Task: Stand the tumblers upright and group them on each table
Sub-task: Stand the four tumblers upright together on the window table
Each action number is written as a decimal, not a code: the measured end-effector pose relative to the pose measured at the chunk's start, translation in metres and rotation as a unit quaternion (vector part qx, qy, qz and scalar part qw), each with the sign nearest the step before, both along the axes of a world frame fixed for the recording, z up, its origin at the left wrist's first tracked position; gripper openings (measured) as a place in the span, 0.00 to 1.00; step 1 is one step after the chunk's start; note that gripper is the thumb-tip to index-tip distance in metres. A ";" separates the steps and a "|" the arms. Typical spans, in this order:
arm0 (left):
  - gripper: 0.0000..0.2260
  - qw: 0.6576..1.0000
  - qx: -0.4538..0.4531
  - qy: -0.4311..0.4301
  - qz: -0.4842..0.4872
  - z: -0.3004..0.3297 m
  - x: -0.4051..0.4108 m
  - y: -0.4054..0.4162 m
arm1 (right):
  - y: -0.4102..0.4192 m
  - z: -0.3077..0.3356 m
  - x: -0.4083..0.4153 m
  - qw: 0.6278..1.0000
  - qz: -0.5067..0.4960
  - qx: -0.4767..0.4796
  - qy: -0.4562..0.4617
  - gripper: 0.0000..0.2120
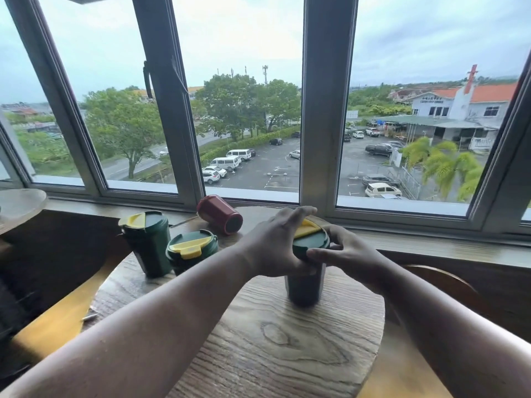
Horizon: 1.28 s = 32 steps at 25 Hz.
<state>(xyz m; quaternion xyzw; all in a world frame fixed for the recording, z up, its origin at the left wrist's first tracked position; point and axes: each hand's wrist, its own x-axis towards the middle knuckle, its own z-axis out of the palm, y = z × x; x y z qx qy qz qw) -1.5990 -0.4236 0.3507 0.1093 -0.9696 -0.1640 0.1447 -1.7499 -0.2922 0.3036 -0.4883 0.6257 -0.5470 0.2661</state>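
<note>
A green tumbler (pixel 305 288) with a yellow-flapped lid stands upright on the right half of the round wooden table (pixel 273 346). My left hand (pixel 271 245) holds it from the left, fingers reaching past the lid and thumb on the body. My right hand (pixel 346 254) grips the lid rim from the right. Two more green tumblers stand close together at the table's left: a taller-looking one (pixel 149 248) and a nearer one (pixel 190 249). A red tumbler (pixel 221 214) lies on its side at the back, its base facing me.
The window sill (pixel 431 244) and window frame run right behind the table. Another round table (pixel 20 202) shows at the far left. A wooden chair back (pixel 448 282) curves at the right, and a yellowish seat (pixel 57 314) sits at the lower left.
</note>
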 end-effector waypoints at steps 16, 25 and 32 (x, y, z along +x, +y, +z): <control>0.45 0.976 -0.125 -0.062 0.165 0.018 0.047 -0.020 | -0.064 0.004 0.031 0.992 0.118 0.029 -0.038 0.24; 0.49 0.967 -0.184 -0.083 0.157 0.030 0.074 -0.035 | -0.064 0.008 0.035 0.993 0.101 0.059 0.012 0.33; 0.47 0.976 -0.047 -0.123 0.172 0.026 0.123 -0.076 | -0.067 0.016 0.044 0.984 0.068 0.099 0.128 0.48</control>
